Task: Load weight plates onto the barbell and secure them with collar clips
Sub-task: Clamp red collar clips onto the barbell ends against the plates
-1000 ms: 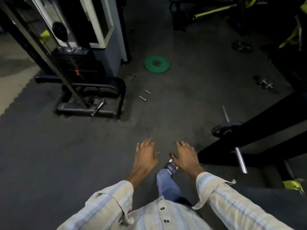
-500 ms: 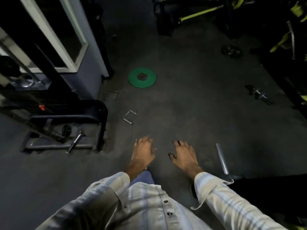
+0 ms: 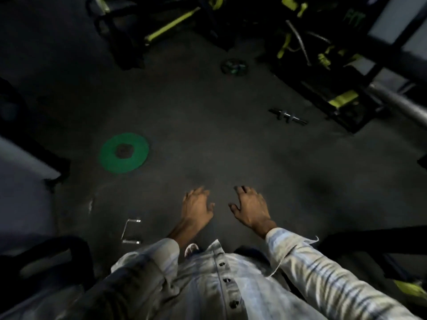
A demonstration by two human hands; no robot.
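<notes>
Fingers of left hand (image 3: 196,207) and right hand (image 3: 250,209) loosely spread, empty; green plate (image 3: 124,152) well apart.

I've turned right as I walk: the green weight plate (image 3: 124,153) now sits off to my left, the U-shaped clip (image 3: 130,231) is down by my left side, and the small dumbbell (image 3: 288,116) lies ahead on the right

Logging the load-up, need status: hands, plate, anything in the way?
Left hand and right hand open, holding nothing. Green plate flat on floor, ahead-left, untouched. Metal U-clip on floor nearer, left. Path to plate looks clear.
</notes>
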